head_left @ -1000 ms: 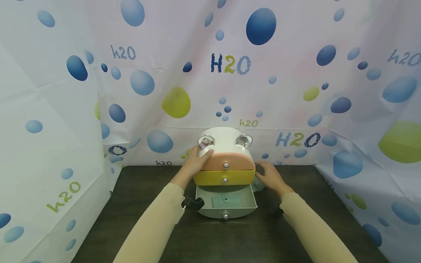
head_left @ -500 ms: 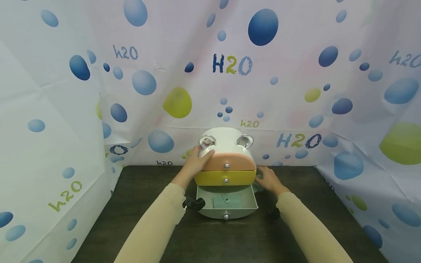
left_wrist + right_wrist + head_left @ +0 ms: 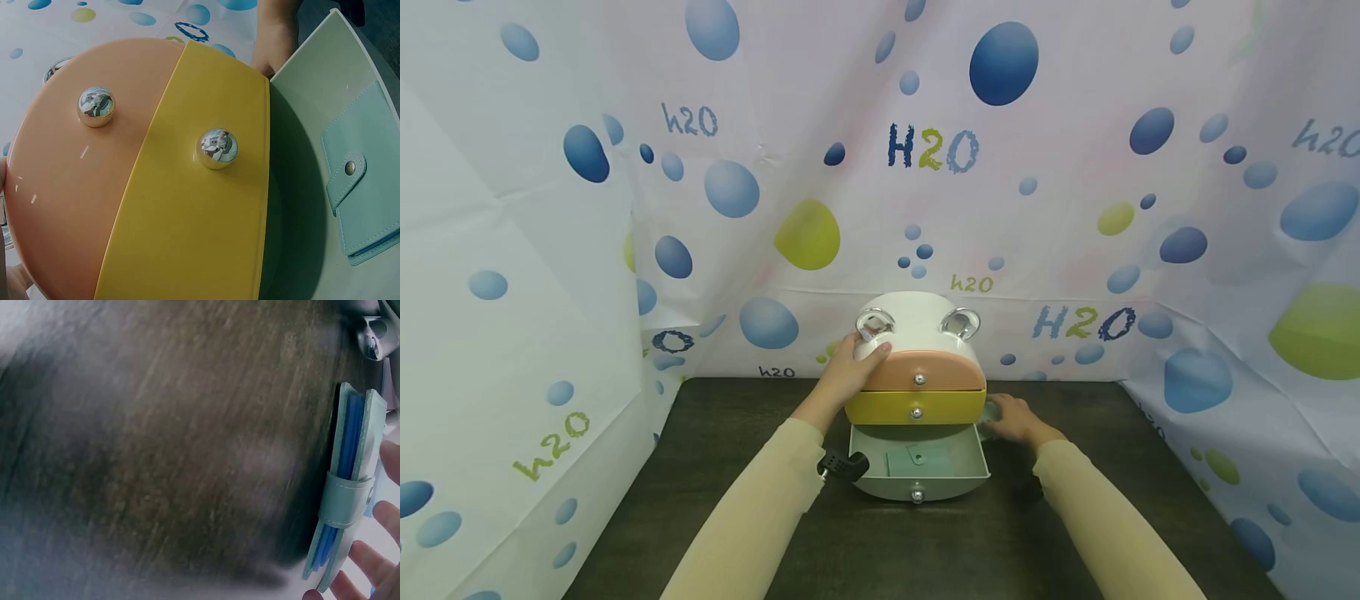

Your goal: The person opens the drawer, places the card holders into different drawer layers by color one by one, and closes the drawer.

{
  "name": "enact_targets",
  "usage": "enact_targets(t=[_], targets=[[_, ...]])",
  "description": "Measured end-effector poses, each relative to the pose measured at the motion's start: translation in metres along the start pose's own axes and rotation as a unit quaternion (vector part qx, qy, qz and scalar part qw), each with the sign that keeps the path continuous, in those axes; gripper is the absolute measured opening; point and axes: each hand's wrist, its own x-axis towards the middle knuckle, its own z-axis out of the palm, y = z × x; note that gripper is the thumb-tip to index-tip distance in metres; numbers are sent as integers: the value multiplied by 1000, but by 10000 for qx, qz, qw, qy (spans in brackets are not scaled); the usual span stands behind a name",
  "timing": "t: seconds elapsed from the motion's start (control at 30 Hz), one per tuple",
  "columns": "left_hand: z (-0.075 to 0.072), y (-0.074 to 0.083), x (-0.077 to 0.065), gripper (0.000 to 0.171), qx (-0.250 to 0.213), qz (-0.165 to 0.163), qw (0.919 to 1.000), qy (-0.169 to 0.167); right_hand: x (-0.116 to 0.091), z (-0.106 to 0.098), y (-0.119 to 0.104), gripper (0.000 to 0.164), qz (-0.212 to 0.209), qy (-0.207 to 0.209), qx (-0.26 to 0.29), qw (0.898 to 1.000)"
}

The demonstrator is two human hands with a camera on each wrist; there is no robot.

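A small drawer box (image 3: 912,318) with a white domed body and silvery ears stands on the table. My left hand (image 3: 842,375) grips its upper left side, thumb at the front edge and fingers behind. The peach drawer (image 3: 75,169) and yellow drawer (image 3: 194,206) are pushed in, while the pale green bottom drawer (image 3: 917,490) is pulled out. Inside lies a mint card holder (image 3: 369,169) with a snap strap. Beside the box's right side, my right hand (image 3: 1017,417) holds a second mint card holder (image 3: 332,500) with blue inner sleeves, strap fastened; the fingertips show along its cover.
The dark table (image 3: 730,483) runs back to a white backdrop (image 3: 1060,275) printed with blue drops, which also hangs at both sides. A black wrist strap (image 3: 842,464) sits close beside the pulled-out drawer's left wall. Silvery round knobs (image 3: 217,149) stick out from the drawer fronts.
My right hand has closed in on the second card holder at the box's right side and sits slightly lower now. The left hand stays on the box, and the view has shifted slightly.
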Motion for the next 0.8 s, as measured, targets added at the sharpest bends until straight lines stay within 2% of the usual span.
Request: enact_targets(t=[0.37,0.8], targets=[[-1,0,0,92,-28,-32,10000,2,-3,-1,5,64,-8,-166,-121,9998],[-1,0,0,91,-38,-12,10000,10,-10,-5,10,65,243,-203,-140,9994]])
